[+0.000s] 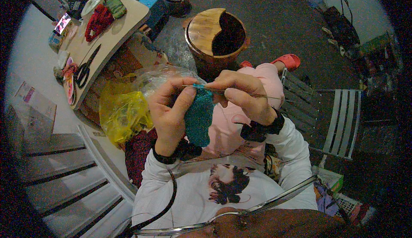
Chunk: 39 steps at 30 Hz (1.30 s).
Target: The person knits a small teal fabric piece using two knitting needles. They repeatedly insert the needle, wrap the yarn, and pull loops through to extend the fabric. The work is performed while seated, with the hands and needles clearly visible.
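Observation:
A teal knitted piece (198, 119) hangs down in front of my lap, its top edge at a thin knitting needle (264, 96). Between thumb and curled fingers, my left hand (170, 106) pinches the upper left of the knitting, close to the needle's tip. My right hand (246, 91) grips at the upper right, with the needle running under its fingers and out past the palm. Whether a second needle lies among the stitches cannot be made out. The fingers partly cover the top rows, and the working yarn is hard to see.
A small table (124, 19) at the left carries black scissors (85, 70), a red knitted item (99, 22) and a lit phone (62, 24). Yellow plastic bag (127, 115) lies beside my left arm. Ahead stands a wooden bucket (204, 32) with a half lid; a slatted chair (341, 122) is at right.

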{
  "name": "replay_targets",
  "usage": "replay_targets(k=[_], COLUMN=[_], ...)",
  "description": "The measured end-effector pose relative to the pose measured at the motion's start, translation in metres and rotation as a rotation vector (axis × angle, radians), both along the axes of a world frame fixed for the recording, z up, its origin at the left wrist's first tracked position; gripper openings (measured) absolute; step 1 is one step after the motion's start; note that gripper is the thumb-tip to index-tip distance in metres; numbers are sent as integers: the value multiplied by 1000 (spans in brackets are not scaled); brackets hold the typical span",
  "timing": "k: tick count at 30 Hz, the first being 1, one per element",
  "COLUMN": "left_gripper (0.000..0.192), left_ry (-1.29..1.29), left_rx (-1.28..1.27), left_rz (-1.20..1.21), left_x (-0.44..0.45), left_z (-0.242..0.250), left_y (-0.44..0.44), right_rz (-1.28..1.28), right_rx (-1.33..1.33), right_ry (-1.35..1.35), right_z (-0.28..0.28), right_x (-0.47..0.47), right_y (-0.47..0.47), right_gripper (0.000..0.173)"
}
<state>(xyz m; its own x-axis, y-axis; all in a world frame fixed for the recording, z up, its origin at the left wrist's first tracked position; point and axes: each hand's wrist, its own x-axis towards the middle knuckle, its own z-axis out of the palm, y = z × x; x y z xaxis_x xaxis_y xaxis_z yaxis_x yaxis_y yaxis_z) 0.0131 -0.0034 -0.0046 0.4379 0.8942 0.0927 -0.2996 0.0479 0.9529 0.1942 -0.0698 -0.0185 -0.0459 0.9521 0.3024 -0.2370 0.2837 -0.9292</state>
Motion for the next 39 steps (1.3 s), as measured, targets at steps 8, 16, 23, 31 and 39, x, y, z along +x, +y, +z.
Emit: replay_targets(k=[8, 16, 23, 31, 39], left_gripper=[9, 11, 12, 17, 17], left_ry=[233, 280, 222, 246, 295], left_rx=[211, 633, 392, 370, 452], left_rz=[133, 269, 179, 204, 235], left_x=[5, 12, 5, 3, 5], left_z=[-4, -13, -10, -8, -8], left_y=[-7, -1, -6, -5, -5], right_rz=[-294, -573, -518, -377, -398], right_rx=[446, 646, 549, 548, 639], right_ry=[-541, -905, -870, -783, -868], right_z=[-2, -7, -8, -18, -17], right_x=[-7, -7, -11, -9, -10], right_y=[12, 19, -1, -10, -8], right_gripper=[43, 41, 43, 50, 54])
